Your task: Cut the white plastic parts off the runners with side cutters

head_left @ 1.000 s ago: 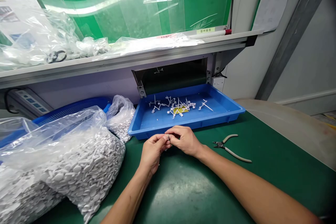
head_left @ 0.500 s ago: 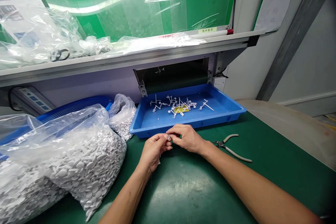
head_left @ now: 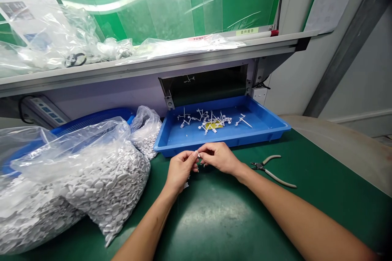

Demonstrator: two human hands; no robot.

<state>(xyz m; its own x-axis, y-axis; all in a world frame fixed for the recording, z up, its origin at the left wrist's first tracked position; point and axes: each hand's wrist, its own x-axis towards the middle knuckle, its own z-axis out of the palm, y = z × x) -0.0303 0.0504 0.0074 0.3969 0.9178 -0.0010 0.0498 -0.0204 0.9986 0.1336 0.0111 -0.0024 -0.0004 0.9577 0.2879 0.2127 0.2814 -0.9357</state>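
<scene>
My left hand point(head_left: 181, 170) and my right hand point(head_left: 221, 158) meet just in front of the blue tray point(head_left: 260, 136). Both are closed, with thumbs and fingertips pinched together on a small white plastic part point(head_left: 199, 155). Most of that part is hidden by the fingers. Below my left palm a white bit point(head_left: 186, 185) peeks out, too small to name. Inside the tray lie several thin white plastic sprues point(head_left: 219, 120) with small round pieces on them, some over a yellow patch point(head_left: 211, 125). Nippers point(head_left: 260, 166) with pale handles rest to the right of my right wrist.
Clear bags point(head_left: 116, 183) full of small white plastic pieces stand on the left, with a blue basket point(head_left: 102, 116) behind them. Above the tray a dark opening point(head_left: 211, 83) holds one more sprue. A shelf point(head_left: 183, 60) with plastic bags runs across. The green table point(head_left: 214, 224) lies underneath.
The camera view has shifted slightly. My hands stay together in front of the tray, and the fingertips have changed their hold a little on the white part.
</scene>
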